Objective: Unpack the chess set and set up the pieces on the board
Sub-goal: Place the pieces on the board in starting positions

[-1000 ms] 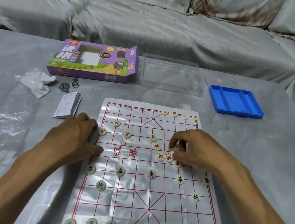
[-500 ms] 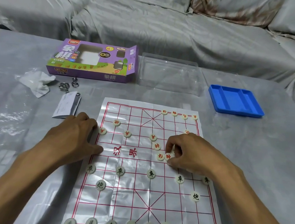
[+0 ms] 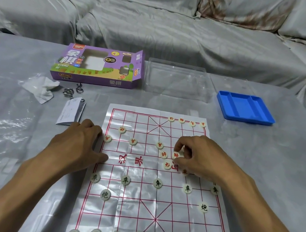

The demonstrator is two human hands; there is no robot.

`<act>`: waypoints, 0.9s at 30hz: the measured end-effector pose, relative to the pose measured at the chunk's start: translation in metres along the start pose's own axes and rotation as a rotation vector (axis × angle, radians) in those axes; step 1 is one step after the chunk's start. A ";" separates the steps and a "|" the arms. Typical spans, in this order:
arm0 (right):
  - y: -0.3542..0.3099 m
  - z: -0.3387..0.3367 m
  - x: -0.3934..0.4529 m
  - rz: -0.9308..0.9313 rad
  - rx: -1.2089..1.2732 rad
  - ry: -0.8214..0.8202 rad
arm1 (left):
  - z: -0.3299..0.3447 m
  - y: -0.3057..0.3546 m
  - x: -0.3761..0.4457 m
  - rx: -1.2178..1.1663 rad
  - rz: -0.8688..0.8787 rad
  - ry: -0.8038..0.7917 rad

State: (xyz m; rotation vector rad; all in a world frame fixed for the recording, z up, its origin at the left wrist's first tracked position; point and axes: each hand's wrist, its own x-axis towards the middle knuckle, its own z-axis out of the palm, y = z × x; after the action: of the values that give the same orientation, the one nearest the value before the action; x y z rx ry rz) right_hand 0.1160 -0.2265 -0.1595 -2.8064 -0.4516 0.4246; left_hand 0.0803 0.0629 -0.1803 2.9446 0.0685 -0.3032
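**Pinching a red piece above the river line**

Pressing flat on the left edge of the board (image 3: 138, 200), the left hand (image 3: 77, 143) holds the sheet on the bench (image 3: 276, 168), its grip spread, holding nothing. The right hand (image 3: 199, 157) pinches a red-marked piece (image 3: 176, 154) between thumb and forefinger, just right of the board's middle. Loose red pieces (image 3: 167, 164) lie beside it. Beyond the board sits the purple box (image 3: 98, 65)

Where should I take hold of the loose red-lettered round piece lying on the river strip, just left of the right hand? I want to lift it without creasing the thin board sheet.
Pinch the red-lettered round white piece by its rim from straight above, fingertips on opposite edges. It lies flat, a low disc with only its edge offering a grip, and neighbouring pieces crowd it.
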 end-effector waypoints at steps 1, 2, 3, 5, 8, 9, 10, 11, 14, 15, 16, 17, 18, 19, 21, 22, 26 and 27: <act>-0.001 0.000 0.000 -0.002 0.005 0.007 | -0.001 0.000 0.000 0.003 -0.001 0.001; -0.002 0.000 0.000 -0.002 0.018 0.016 | -0.001 0.000 0.000 0.003 0.000 -0.001; -0.003 -0.001 0.000 0.000 0.038 0.030 | -0.001 0.000 0.000 0.001 0.000 -0.004; -0.007 -0.002 0.002 0.007 0.083 0.084 | -0.002 0.000 0.001 -0.006 -0.004 -0.002; -0.011 -0.006 0.014 0.019 0.087 0.178 | -0.003 0.003 0.000 0.007 -0.003 -0.012; -0.012 -0.008 0.021 0.014 0.078 0.205 | -0.003 0.004 0.000 0.009 -0.003 -0.016; -0.015 -0.010 0.030 0.004 0.070 0.227 | -0.003 0.004 0.000 0.008 -0.006 -0.016; -0.017 -0.011 0.039 -0.006 0.062 0.239 | -0.004 0.005 0.000 0.005 -0.008 -0.018; -0.024 -0.011 0.061 -0.029 0.056 0.239 | -0.005 0.006 0.001 -0.003 -0.014 -0.027; -0.027 -0.010 0.068 -0.037 0.058 0.240 | -0.006 0.006 0.001 -0.002 -0.014 -0.027; -0.030 -0.008 0.074 -0.044 0.059 0.239 | -0.006 0.006 0.000 0.000 -0.013 -0.027; -0.034 -0.005 0.081 -0.048 0.063 0.233 | -0.006 0.006 0.001 0.001 -0.012 -0.025; -0.039 -0.002 0.088 -0.050 0.068 0.222 | -0.006 0.006 0.001 0.000 -0.012 -0.025; -0.044 0.002 0.095 -0.051 0.073 0.212 | -0.005 0.006 0.001 -0.002 -0.013 -0.024; -0.054 0.011 0.109 -0.060 0.083 0.202 | -0.005 0.006 0.002 -0.005 -0.014 -0.018; -0.059 0.014 0.115 -0.065 0.085 0.198 | -0.006 0.006 0.001 -0.007 -0.013 -0.014; -0.072 0.021 0.130 -0.062 0.104 0.169 | -0.006 0.005 0.000 -0.014 -0.002 0.000; -0.073 0.021 0.132 -0.058 0.111 0.164 | -0.006 0.004 0.000 -0.015 -0.001 0.004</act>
State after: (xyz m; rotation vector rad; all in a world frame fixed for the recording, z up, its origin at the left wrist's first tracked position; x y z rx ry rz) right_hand 0.2100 -0.1099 -0.1885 -2.6864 -0.4572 0.1990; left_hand 0.0817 0.0596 -0.1740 2.9303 0.0719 -0.2949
